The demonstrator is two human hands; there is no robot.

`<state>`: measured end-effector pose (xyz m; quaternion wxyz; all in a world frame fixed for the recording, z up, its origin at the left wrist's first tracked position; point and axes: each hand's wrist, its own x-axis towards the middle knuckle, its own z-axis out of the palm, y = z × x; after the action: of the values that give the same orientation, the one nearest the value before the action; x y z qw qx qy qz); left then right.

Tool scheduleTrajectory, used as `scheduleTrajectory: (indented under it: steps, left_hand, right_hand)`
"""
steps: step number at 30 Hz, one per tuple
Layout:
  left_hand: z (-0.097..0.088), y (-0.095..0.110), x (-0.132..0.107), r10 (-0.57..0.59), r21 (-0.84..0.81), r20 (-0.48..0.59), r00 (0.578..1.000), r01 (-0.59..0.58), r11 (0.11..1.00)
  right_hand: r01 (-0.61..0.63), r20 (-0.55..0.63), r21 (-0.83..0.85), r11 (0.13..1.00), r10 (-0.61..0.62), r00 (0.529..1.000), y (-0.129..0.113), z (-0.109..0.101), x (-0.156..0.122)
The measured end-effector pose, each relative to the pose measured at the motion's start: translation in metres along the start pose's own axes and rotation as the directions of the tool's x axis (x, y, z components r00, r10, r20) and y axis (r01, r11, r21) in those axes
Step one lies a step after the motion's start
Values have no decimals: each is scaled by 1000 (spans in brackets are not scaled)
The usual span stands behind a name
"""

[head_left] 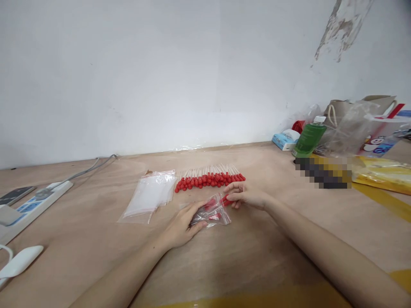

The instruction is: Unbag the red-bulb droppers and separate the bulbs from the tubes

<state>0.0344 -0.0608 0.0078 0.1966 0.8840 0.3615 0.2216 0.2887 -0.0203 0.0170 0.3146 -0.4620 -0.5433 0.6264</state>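
Observation:
My left hand (186,224) grips a clear zip bag (221,219), its thumb in front and fingers on top. Inside the bag lie red pieces, one with a pink-and-white part; their kind is not clear. At the bag's right, open-looking end, my right hand (242,194) pinches a small red piece (225,201), partly hidden by the fingers. Just beyond both hands lies a row of pale wooden sticks with red heads (208,179), heads toward me. To their left is a stack of flat clear zip bags (149,196).
On the left are a power strip (35,209), a phone (16,194) and a white plug-like object (22,261). At the right stand a green bottle (310,137), a tissue pack (284,140), plastic and paper bags, and a yellow package (382,173). A wall closes the table's back.

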Motion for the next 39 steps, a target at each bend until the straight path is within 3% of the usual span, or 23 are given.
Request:
scheduleTrajectory:
  steps: [4,6,8,11,14,16,19,23,26,29,31,36,37,39]
  left_hand:
    - [2,-2,0,25,-7,-22,999,-25,1000]
    - [2,-3,0,27,-10,-21,999,-27,1000]
    - [2,-3,0,27,-10,-11,1000,-27,1000]
    - [2,-2,0,33,-6,-8,999,-33,999]
    - [1,0,0,45,-3,-19,999,-45,999]
    - [0,1,0,45,-5,-19,999,-46,999]
    - [0,1,0,38,-8,-9,999,-39,999]
    - [1,-1,0,44,-9,-6,999,-44,999]
    - [2,-2,0,39,-6,-7,999,-39,999]
    - [2,-3,0,37,3,-2,999,-37,999]
    - [2,-2,0,32,7,2,999,-32,999]
    - [0,-1,-1,9,5,-4,1000,-9,1000]
    - [0,-1,-2,12,11,-15,1000,-12,1000]
    - [1,-2,-2,15,34,-52,999,-13,999]
  right_hand:
    - [120,12,-266,956,-121,993,-34,-59,-27]
    - [215,-81,-326,921,-253,964,-45,-90,-40]
    - [301,-256,-353,886,-401,880,-48,-110,-44]
    - [384,-468,-462,799,-588,660,-38,-112,-29]
    - [330,-493,-656,678,-717,493,-16,-90,-2]
    - [311,-461,-727,612,-771,439,0,-73,13]
    - [291,-342,-814,503,-820,458,18,-57,24]
    - [245,-223,-880,406,-811,541,29,-52,24]
    - [229,-204,-885,406,-780,592,30,-51,25]
    - [272,-234,-831,485,-748,621,30,-52,27]
    - [272,-308,-799,536,-754,580,30,-53,29]
    - [225,-420,-832,507,-841,341,25,-49,20]
    - [225,-412,-839,495,-849,332,23,-44,17]
    - [265,-322,-854,448,-855,406,20,-31,9]
